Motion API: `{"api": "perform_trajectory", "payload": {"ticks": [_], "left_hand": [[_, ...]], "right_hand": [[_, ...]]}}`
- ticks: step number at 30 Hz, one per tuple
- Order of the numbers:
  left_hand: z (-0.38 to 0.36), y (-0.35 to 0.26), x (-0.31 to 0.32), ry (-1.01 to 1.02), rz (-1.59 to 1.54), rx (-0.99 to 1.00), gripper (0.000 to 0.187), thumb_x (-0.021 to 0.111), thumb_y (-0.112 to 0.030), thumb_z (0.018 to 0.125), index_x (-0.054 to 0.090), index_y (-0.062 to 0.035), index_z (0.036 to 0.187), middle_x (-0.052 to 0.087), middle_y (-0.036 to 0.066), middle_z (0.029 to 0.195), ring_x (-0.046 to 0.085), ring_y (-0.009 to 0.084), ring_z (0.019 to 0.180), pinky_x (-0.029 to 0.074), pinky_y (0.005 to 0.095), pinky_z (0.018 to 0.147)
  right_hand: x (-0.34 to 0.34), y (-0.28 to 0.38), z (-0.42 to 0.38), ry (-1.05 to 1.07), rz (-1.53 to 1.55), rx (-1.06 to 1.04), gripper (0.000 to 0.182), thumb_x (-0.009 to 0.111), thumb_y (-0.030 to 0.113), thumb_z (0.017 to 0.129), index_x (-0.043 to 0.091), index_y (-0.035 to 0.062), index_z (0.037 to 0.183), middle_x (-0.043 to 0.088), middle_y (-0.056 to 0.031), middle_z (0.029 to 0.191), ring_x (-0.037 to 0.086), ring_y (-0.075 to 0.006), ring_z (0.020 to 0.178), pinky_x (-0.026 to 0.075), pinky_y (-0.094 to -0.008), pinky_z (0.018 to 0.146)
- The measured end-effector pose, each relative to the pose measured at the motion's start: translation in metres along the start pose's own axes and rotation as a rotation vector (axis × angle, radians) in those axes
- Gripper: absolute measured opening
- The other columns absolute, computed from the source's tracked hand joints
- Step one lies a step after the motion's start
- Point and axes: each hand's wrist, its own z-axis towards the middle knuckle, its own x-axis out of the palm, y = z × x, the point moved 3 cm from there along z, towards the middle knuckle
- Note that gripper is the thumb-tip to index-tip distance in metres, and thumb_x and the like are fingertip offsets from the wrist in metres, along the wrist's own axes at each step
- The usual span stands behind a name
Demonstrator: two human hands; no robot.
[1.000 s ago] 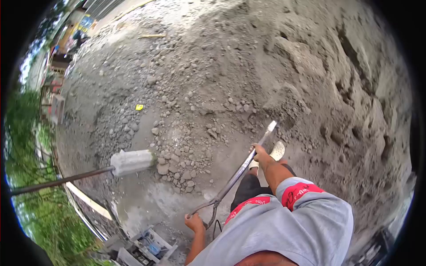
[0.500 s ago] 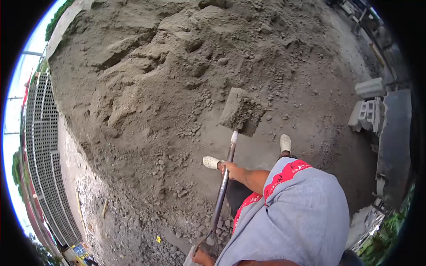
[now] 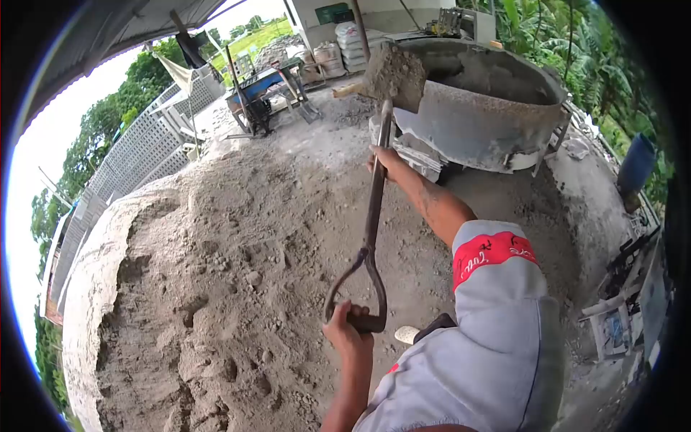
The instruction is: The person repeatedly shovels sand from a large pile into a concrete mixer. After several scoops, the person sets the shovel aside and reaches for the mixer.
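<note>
A long shovel [image 3: 375,209] is raised in front of me, its blade loaded with damp grey sand and held up near the rim of a large round metal tub [image 3: 468,129]. My right hand [image 3: 387,163] is wrapped round the upper shaft, below the blade. Lower down, my left hand [image 3: 348,321] grips the D-shaped handle end. Inside the tub, greyish material shows, partly hidden by the loaded blade.
A big sand pile [image 3: 237,288] spreads on the left. Farther back stand a blue machine [image 3: 266,90], white sacks [image 3: 350,45] and stacked hollow blocks [image 3: 158,129]. A blue barrel [image 3: 638,163] and debris lie at the right.
The loaded shovel has risen from low over the ground to the tub's rim. My view has turned from the sand pile towards the tub, and both hands have kept hold of the shovel.
</note>
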Motion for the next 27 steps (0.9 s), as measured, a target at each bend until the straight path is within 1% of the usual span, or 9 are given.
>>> {"api": "perform_trajectory", "payload": {"ticks": [2,3,7,8,12,15,17,21,27], "left_hand": [[-0.016,-0.031,0.129,0.345,0.021,-0.016,0.007,0.056,-0.006,0.077,0.049,-0.0045,0.075,0.045,0.002,0.064,0.045,0.0117,0.057,0.041,0.0297,0.055],[-0.031,-0.045,0.173,0.469,0.022,0.025,0.013,0.061,-0.005,0.077,0.048,-0.0039,0.074,0.048,0.004,0.061,0.049,0.0142,0.054,0.044,0.0297,0.054],[-0.059,-0.057,0.195,0.697,0.097,0.004,0.018,0.067,-0.008,0.075,0.050,-0.0002,0.078,0.052,0.006,0.061,0.052,0.0137,0.051,0.043,0.0275,0.049],[-0.054,-0.048,0.173,0.675,0.170,0.008,0.019,0.068,-0.008,0.074,0.051,0.0012,0.078,0.053,0.007,0.060,0.052,0.0139,0.049,0.042,0.0268,0.046],[-0.035,-0.030,0.048,0.321,0.285,-0.077,0.020,0.066,0.002,0.069,0.049,0.0013,0.077,0.049,0.006,0.059,0.049,0.0157,0.048,0.041,0.0291,0.046],[-0.064,-0.046,-0.068,-0.062,0.243,-0.029,0.022,0.062,-0.001,0.067,0.046,0.0006,0.082,0.046,0.008,0.057,0.045,0.0169,0.047,0.040,0.0317,0.044],[-0.119,-0.059,-0.122,-0.335,0.113,0.071,0.019,0.059,-0.005,0.068,0.046,-0.0011,0.081,0.044,0.007,0.056,0.044,0.0169,0.046,0.039,0.0327,0.043],[-0.248,-0.050,-0.198,-0.719,-0.270,0.328,0.013,0.057,-0.009,0.073,0.047,-0.0024,0.071,0.044,0.005,0.057,0.043,0.0151,0.046,0.038,0.0321,0.042],[-0.392,0.008,-0.261,-1.336,-0.868,0.694,0.012,0.056,-0.014,0.075,0.046,-0.0093,0.068,0.045,0.001,0.059,0.046,0.0125,0.053,0.041,0.0315,0.053]], "right_hand": [[-0.013,0.085,0.032,0.243,0.055,-0.186,0.034,0.049,0.035,0.083,0.049,0.0026,0.072,0.048,-0.0064,0.058,0.051,-0.0186,0.047,0.043,-0.0293,0.048],[-0.026,0.111,-0.008,0.488,0.214,-0.282,0.038,0.059,0.014,0.078,0.035,-0.0040,0.102,0.049,-0.0144,0.081,0.055,-0.0255,0.063,0.052,-0.0351,0.058],[-0.039,0.041,0.060,0.374,0.376,0.175,0.046,0.059,0.010,0.076,0.030,-0.0041,0.108,0.047,-0.0176,0.086,0.055,-0.0288,0.070,0.051,-0.0383,0.063],[-0.039,0.004,0.029,0.284,0.264,0.255,0.024,0.051,0.019,0.084,0.045,-0.0037,0.086,0.051,-0.0125,0.075,0.054,-0.0221,0.069,0.047,-0.0327,0.063],[-0.036,-0.206,-0.024,-0.043,0.237,0.734,0.015,0.053,0.009,0.080,0.044,-0.0009,0.087,0.050,-0.0143,0.074,0.052,-0.0207,0.063,0.047,-0.0334,0.054],[-0.018,-0.351,-0.118,0.307,-0.422,0.980,0.004,0.050,0.004,0.076,0.048,0.0006,0.076,0.054,-0.0113,0.071,0.054,-0.0220,0.062,0.048,-0.0343,0.054],[-0.006,-0.454,-0.202,0.060,-0.500,1.184,0.004,0.050,0.005,0.076,0.049,0.0006,0.077,0.054,-0.0109,0.070,0.056,-0.0232,0.064,0.051,-0.0357,0.057],[-0.011,-0.582,-0.378,0.477,-1.080,1.450,0.008,0.051,0.003,0.076,0.048,-0.0004,0.082,0.054,-0.0121,0.073,0.058,-0.0238,0.067,0.052,-0.0379,0.060],[0.007,-0.643,-0.635,1.272,-1.537,1.361,0.009,0.052,0.006,0.079,0.049,-0.0016,0.082,0.053,-0.0128,0.072,0.056,-0.0246,0.061,0.051,-0.0389,0.058]]}}
